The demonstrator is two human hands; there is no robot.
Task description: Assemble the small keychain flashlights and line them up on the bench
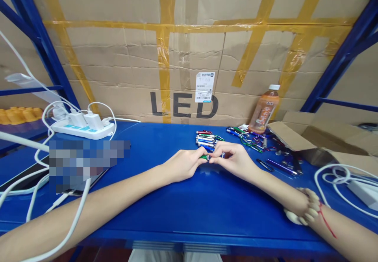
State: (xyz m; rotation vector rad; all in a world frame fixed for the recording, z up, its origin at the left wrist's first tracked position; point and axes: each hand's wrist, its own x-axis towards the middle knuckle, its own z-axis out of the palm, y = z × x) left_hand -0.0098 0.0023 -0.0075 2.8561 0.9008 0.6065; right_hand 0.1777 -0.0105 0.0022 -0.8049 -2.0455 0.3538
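My left hand point(184, 163) and my right hand point(232, 157) meet at the middle of the blue table point(189, 207). Both pinch a small green pen-like keychain light point(204, 157) between their fingertips, the left on its left end, the right on its right end. Just behind the hands lies a neat row of similar small lights point(206, 139) in red, green and blue. A looser scatter of the same lights point(260, 144), with carabiner clips, lies to the right of them. My right wrist wears a beaded bracelet point(304, 211) and a red string.
A white power strip point(84, 127) with chargers and white cables sits at the back left. A tablet-like device, partly blurred point(82, 167), lies at left. An orange drink bottle point(264, 110) stands at back right beside an open cardboard box point(319, 138). A big "LED" carton point(183, 57) walls the back.
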